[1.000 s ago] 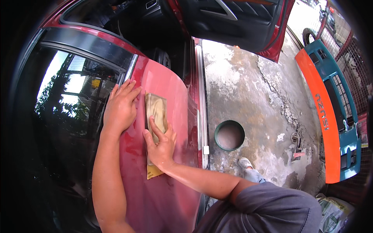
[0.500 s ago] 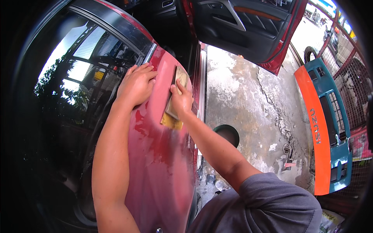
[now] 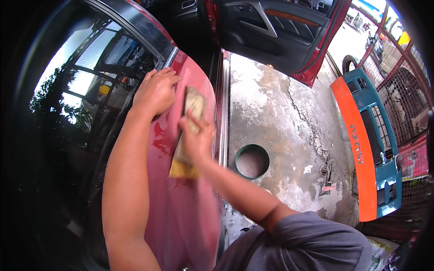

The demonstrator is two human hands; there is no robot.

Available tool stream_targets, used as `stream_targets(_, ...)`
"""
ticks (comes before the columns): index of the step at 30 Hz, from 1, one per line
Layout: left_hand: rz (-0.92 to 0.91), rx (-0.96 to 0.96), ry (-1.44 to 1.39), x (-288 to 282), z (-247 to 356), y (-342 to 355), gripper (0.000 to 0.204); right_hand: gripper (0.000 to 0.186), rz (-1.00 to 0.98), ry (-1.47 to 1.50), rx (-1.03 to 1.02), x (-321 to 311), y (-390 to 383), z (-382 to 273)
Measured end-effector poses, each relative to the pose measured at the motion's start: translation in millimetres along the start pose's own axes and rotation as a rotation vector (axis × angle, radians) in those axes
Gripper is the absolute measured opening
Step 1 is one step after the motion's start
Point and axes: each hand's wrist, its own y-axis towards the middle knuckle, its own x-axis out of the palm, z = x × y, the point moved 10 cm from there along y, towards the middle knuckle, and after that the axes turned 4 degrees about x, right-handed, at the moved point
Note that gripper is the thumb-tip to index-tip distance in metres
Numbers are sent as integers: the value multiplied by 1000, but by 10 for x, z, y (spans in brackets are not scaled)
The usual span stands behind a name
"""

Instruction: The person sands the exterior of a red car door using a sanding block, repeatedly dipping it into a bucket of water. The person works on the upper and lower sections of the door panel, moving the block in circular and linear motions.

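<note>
A red car door panel with dull pink, wet-looking patches runs down the middle, beside its dark window glass. My left hand lies on the door's upper edge by the window trim, holding nothing, its fingers laid out on the surface. A long, flat sanding block is gripped in my right hand, pressed against the pink area and slightly blurred by motion. From the block's near end sticks out a yellow sheet, like sandpaper. The block's underside is hidden.
To the right, a round dark green bucket with murky liquid stands on the cracked concrete floor. Another car door hangs open ahead. An orange and teal vehicle panel leans along wire mesh at far right.
My right hand has slid the sanding block toward me along the door. My left hand stays on the upper edge. The view has shifted slightly, and the bucket now shows fully beyond my right arm.
</note>
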Motion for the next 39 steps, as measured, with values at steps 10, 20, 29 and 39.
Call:
stream_targets(10,-20,-14,-28,53,-18,4,41,42,21,60,74,18,543,-57)
stream_targets(20,-14,-16,-14,26,6,-42,41,41,-21,72,162,22,638,-41)
stream_targets(29,-8,22,25,62,33,-14,41,42,-119,153,29,96,409,-2)
stream_targets(39,-50,16,52,70,41,0,43,44,-84,136,-3,109,-21,-16)
